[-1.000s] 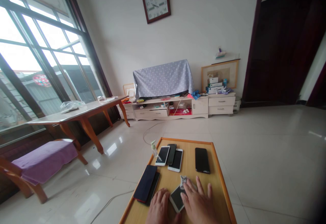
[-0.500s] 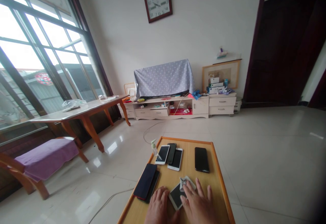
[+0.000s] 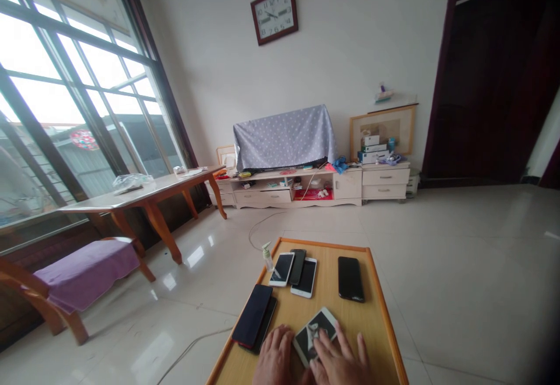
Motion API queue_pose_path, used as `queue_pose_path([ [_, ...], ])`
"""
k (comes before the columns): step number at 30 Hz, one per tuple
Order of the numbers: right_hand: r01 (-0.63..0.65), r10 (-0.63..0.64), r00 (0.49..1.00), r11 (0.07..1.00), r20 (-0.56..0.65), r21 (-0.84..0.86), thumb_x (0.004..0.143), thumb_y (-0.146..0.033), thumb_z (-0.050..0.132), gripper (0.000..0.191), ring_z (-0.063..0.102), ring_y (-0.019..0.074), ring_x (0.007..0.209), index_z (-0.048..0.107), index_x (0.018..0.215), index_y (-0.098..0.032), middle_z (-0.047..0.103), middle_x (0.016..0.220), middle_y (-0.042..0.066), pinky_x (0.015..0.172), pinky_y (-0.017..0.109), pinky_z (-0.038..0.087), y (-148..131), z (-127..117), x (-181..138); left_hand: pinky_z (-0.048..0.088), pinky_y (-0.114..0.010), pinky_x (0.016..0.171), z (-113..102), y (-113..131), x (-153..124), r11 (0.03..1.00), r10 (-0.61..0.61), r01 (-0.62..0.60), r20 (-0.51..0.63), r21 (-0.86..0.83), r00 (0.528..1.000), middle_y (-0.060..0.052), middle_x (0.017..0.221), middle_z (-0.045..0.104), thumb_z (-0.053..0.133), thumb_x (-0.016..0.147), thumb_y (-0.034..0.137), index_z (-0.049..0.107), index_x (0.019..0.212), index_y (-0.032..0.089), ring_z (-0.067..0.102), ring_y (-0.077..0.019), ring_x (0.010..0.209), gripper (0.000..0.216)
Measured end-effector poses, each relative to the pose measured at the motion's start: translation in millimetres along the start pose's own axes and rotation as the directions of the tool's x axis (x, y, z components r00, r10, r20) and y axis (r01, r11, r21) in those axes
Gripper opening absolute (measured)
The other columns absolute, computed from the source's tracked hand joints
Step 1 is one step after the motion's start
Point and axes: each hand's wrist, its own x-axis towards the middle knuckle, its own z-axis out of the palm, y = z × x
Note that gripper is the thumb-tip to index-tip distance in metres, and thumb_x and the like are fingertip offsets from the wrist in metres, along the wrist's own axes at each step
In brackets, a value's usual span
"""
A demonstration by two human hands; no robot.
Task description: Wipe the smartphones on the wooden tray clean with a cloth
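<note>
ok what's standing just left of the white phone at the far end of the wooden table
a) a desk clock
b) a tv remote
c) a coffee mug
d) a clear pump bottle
d, the clear pump bottle stands upright near the far left corner of the wooden table, just left of the white phone.

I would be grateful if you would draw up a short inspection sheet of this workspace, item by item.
Surface: low wooden board with an orange edge.
Job's things: white-framed phone with a crumpled cloth on it; six other phones lie nearby.
Clutter: pump bottle by the board's far corner; stacked boxes on a drawer unit.
Hands: left hand at the phone's edge; right hand with fingers over the cloth.
Cables: white cable on the floor.
Surroundings: tiled floor, polka-dot cloth on a cabinet, wall clock.
</note>
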Motion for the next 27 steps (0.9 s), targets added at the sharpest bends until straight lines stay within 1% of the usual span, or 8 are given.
queue_pose_path([
  [2, -0.09, 0.088, 0.996, 0.995, -0.034, -0.045, 0.099, -0.059, 0.034, 0.052, 0.025, 0.0424, 0.149, 0.056, 0.142, -0.039, 0.047, 0.152, -0.001, 0.115, 0.079, 0.01, 8.2, -26.6, -0.2, 0.044, -0.047, 0.115, -2.5, 2.6, -1.5, 1.0, 0.021, -0.02, -0.019, 0.009, 1.0, -0.012, 0.137, 0.063, 0.076, 0.068, 0.048, 0.064, 0.127, 0.022, 0.054, -0.0326, 0.132, 0.066],
  [4, -0.13, 0.127, 0.991, 0.989, -0.04, -0.07, 0.1, -0.058, 0.033, 0.054, 0.022, 0.0427, 0.15, 0.057, 0.143, -0.036, 0.047, 0.152, 0.0, 0.114, 0.079, 0.01, 11.3, -38.3, -0.4, 0.045, -0.047, 0.114, -5.0, 4.6, -2.3, 1.0, 0.02, -0.02, -0.026, 0.008, 0.999, -0.012, 0.137, 0.064, 0.077, 0.066, 0.047, 0.065, 0.126, 0.022, 0.055, -0.033, 0.132, 0.066],
  [7, -0.052, 0.051, 0.998, 0.998, -0.024, -0.038, 0.099, -0.06, 0.036, 0.051, 0.027, 0.0428, 0.148, 0.058, 0.14, -0.039, 0.049, 0.151, -0.001, 0.114, 0.079, 0.013, 5.0, -21.3, -1.6, 0.044, -0.048, 0.114, -9.2, 7.1, -1.6, 1.0, 0.019, -0.019, -0.026, -0.004, 0.999, -0.012, 0.136, 0.064, 0.076, 0.067, 0.046, 0.065, 0.126, 0.022, 0.055, -0.0331, 0.132, 0.064],
  [10, 0.043, -0.043, 0.999, 0.999, 0.021, 0.026, 0.095, -0.063, 0.046, 0.046, 0.033, 0.0425, 0.146, 0.06, 0.136, -0.046, 0.051, 0.148, -0.003, 0.114, 0.078, 0.017, -6.3, 8.6, -4.6, 0.043, -0.047, 0.115, -15.2, 10.9, 0.3, 1.0, 0.002, -0.001, 0.034, -0.014, 0.999, -0.012, 0.137, 0.063, 0.075, 0.066, 0.039, 0.064, 0.127, 0.023, 0.054, -0.0324, 0.133, 0.064],
  [12, 0.062, -0.065, 0.997, 0.997, 0.045, 0.053, 0.095, -0.063, 0.047, 0.044, 0.032, 0.0414, 0.146, 0.06, 0.135, -0.049, 0.051, 0.149, -0.005, 0.115, 0.077, 0.015, -10.1, 14.6, -7.0, 0.042, -0.047, 0.116, -18.9, 13.8, 1.0, 1.0, -0.02, 0.021, 0.081, -0.01, 0.997, -0.012, 0.139, 0.061, 0.074, 0.065, 0.035, 0.064, 0.128, 0.022, 0.053, -0.0325, 0.134, 0.065],
  [15, 0.034, -0.035, 0.998, 0.999, 0.044, 0.035, 0.099, -0.061, 0.038, 0.047, 0.028, 0.0405, 0.148, 0.056, 0.139, -0.047, 0.049, 0.151, -0.004, 0.115, 0.079, 0.011, -5.2, -5.4, -9.2, 0.042, -0.049, 0.117, -21.1, 16.4, 0.0, 1.0, -0.021, 0.022, 0.067, -0.007, 0.997, -0.013, 0.14, 0.061, 0.074, 0.068, 0.041, 0.064, 0.128, 0.021, 0.052, -0.0336, 0.135, 0.064],
  [20, -0.117, 0.114, 0.993, 0.99, -0.036, -0.077, 0.098, -0.06, 0.036, 0.053, 0.024, 0.0418, 0.149, 0.058, 0.141, -0.037, 0.049, 0.152, 0.002, 0.115, 0.078, 0.012, 8.3, -41.3, -8.9, 0.044, -0.049, 0.114, -18.9, 16.4, -3.4, 0.999, 0.027, -0.028, -0.036, -0.016, 0.999, -0.013, 0.135, 0.064, 0.075, 0.069, 0.045, 0.064, 0.126, 0.022, 0.055, -0.0331, 0.131, 0.063],
  [27, 0.059, -0.064, 0.99, 0.997, 0.124, 0.049, 0.097, -0.062, 0.041, 0.05, 0.027, 0.041, 0.149, 0.055, 0.141, -0.045, 0.045, 0.153, -0.003, 0.116, 0.077, 0.014, -9.7, -1.0, -13.0, 0.043, -0.049, 0.115, -20.9, 18.2, -1.6, 0.999, -0.02, 0.021, 0.02, -0.033, 1.0, -0.012, 0.137, 0.062, 0.074, 0.069, 0.039, 0.065, 0.124, 0.022, 0.054, -0.0322, 0.132, 0.059],
])
